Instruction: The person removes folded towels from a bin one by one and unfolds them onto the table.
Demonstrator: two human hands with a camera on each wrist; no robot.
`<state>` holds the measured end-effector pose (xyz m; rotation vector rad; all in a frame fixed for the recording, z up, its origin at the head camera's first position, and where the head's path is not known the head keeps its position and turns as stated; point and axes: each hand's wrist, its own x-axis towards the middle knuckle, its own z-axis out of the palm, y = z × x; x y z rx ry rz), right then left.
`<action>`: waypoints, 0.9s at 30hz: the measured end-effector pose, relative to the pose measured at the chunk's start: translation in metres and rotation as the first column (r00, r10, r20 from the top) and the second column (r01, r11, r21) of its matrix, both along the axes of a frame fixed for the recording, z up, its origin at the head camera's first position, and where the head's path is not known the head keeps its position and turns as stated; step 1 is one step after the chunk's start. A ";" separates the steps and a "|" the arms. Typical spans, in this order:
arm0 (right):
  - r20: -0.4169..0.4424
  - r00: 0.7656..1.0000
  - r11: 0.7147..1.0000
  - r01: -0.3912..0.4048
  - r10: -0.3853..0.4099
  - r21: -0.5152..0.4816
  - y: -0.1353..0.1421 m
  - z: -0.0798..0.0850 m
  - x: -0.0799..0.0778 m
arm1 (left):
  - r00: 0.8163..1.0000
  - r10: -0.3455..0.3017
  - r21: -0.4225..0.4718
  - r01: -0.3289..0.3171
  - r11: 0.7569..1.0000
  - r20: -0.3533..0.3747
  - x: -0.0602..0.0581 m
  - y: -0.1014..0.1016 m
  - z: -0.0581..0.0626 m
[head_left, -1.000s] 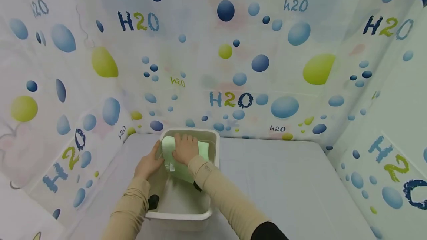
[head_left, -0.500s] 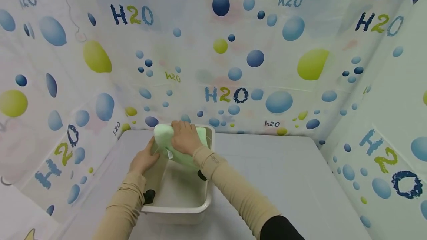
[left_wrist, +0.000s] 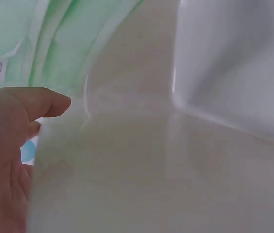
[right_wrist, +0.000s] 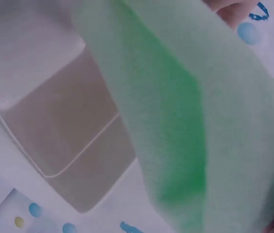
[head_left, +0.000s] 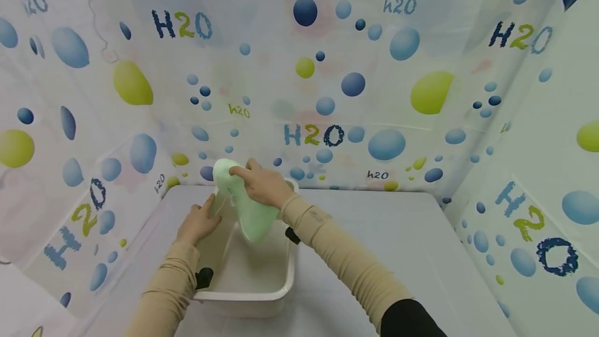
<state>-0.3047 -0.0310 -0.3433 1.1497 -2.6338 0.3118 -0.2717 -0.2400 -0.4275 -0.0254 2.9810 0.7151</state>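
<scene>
A pale green towel (head_left: pixel 255 217) with a small white label is lifted at the far end of a white basin (head_left: pixel 243 295), its lower end hanging inside. My right hand (head_left: pixel 264 183) grips the towel's upper part, index finger stretched along it. In the right wrist view the towel's loose folds (right_wrist: pixel 175 116) fill the middle, hiding most of that hand. My left hand (head_left: pixel 198 222) is at the basin's left rim. In the left wrist view its thumb (left_wrist: pixel 49 102) reaches over the rim, below the towel's hemmed layers (left_wrist: pixel 69 48), with the other fingers partly hidden behind the wall.
The basin stands on a white-covered table (head_left: pixel 374 254), left of its middle. A printed curtain (head_left: pixel 290 66) with dots and "H2O" lettering surrounds the table at the back and sides. Dark wrist-worn pieces (head_left: pixel 204 278) show beside the sleeves.
The right hand has raised the towel from the basin, and its lower end now droops in a narrow fold. The left hand has stayed by the left rim. The head view has shifted slightly.
</scene>
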 end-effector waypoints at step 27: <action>0.049 0.992 0.959 -0.099 0.116 -0.265 0.031 0.050 0.017 | 0.994 -0.111 0.372 0.095 0.923 0.021 0.042 0.033 0.040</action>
